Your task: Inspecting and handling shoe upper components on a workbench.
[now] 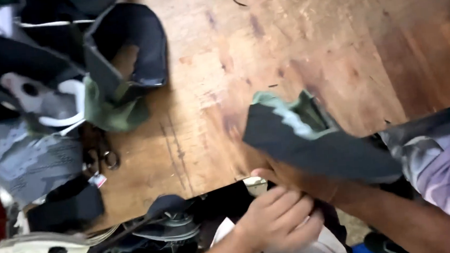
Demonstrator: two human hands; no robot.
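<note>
At bench [293,47] front edge, head view: dark shoe-upper piece w/ green lining [310,136] sits just above both hands, long axis running upper-left to lower-right. Right hand [292,177] is under its lower edge, mostly hidden; it looks to be gripping the piece, grip itself can't be told for sure. Left hand [279,218] is curled just below, fingers on right wrist, not on the piece. More dark uppers [124,49] lie well apart, far left.
</note>
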